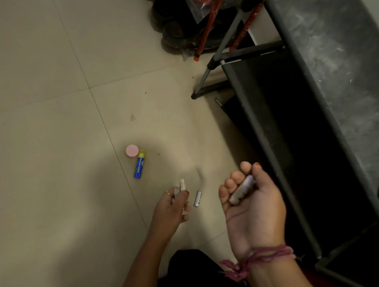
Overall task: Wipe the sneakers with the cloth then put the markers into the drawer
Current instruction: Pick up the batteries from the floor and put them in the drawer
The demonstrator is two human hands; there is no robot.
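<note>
Right hand [248,201] palm-up, fingers curled round grey marker [242,189]. Left hand [171,206] pinching white marker [182,186]. Third marker [197,198] on tiled floor [43,97] between hands, blurred.

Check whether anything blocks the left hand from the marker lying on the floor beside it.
Nothing visible does. The marker lies on bare floor tile just right of the left hand, which already holds another marker.

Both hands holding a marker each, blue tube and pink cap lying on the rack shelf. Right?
Not quite. In the head view the blue tube and pink cap lie on the tiled floor, not the rack shelf. The left hand and right hand each hold a marker-like stick.
</note>
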